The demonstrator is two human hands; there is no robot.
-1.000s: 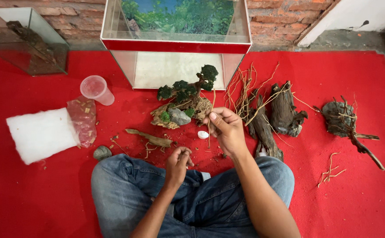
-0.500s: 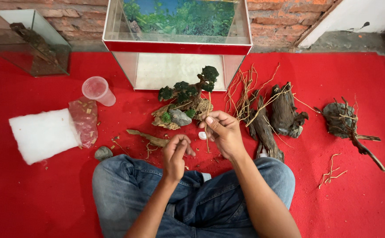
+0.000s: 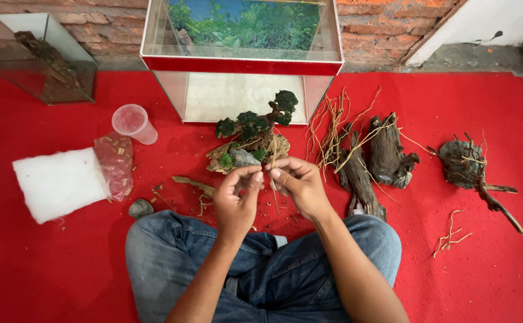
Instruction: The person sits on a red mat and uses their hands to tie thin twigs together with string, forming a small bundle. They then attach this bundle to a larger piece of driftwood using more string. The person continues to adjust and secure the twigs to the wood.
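Both hands meet above the lap, just near of a small bonsai-like tree. Left hand [image 3: 237, 200] is curled, thumb and fingers pinched together near its top, and right hand [image 3: 297, 185] faces it with fingers bent inward, the fingertips of the two almost touching. Whatever they pinch is too small to make out; a thin root strand [image 3: 273, 179] hangs between them, and I cannot tell whether either hand grips it.

Going from largest down: a red carpet [image 3: 488, 275] covers the floor. At the far middle stands a big glass tank [image 3: 241, 60] with a red rim and a green plant backdrop, and a smaller glass tank [image 3: 37, 57] sits at the far left. A white pad [image 3: 58, 184] lies at the left, with a clear bag of chips [image 3: 115, 164] touching its right edge. Dark driftwood pieces [image 3: 372, 161] with pale roots lie to the right of the hands, and another root clump [image 3: 467, 167] lies farther right. The tree [image 3: 252, 137], set on wood and stone, stands just near of the big tank. A plastic cup [image 3: 133, 122] lies tipped at the left, and a grey stone [image 3: 140, 208] sits beside the left knee.
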